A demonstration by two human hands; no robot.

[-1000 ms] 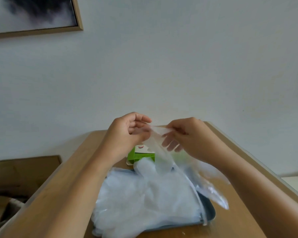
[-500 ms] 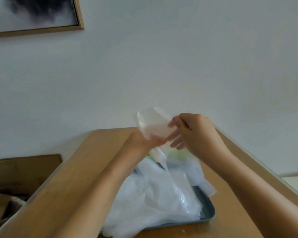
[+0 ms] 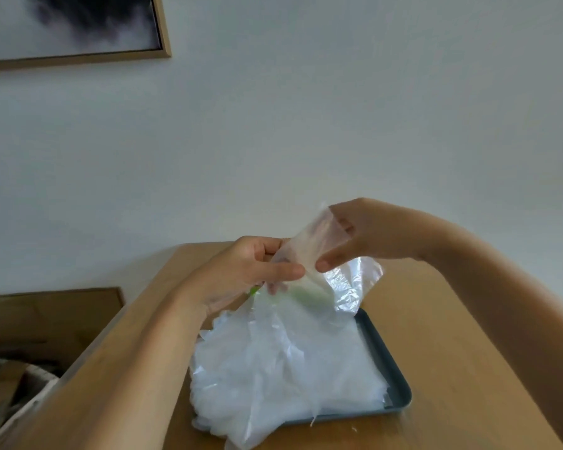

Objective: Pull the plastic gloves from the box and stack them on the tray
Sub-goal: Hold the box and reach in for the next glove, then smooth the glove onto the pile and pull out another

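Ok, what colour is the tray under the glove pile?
The tray is dark blue-grey; its bare right rim shows it best in the head view.

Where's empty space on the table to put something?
Bare wood lies right of the tray, to the table edge. The tray is heaped with gloves, spilling over its left side; the left hand and right hand hold one glove above its far end.

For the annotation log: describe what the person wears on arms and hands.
Nothing visible is worn. The left hand and right hand carry no gloves, rings or watch. The left forearm and right forearm are bare to the frame edge, with no sleeve in view.
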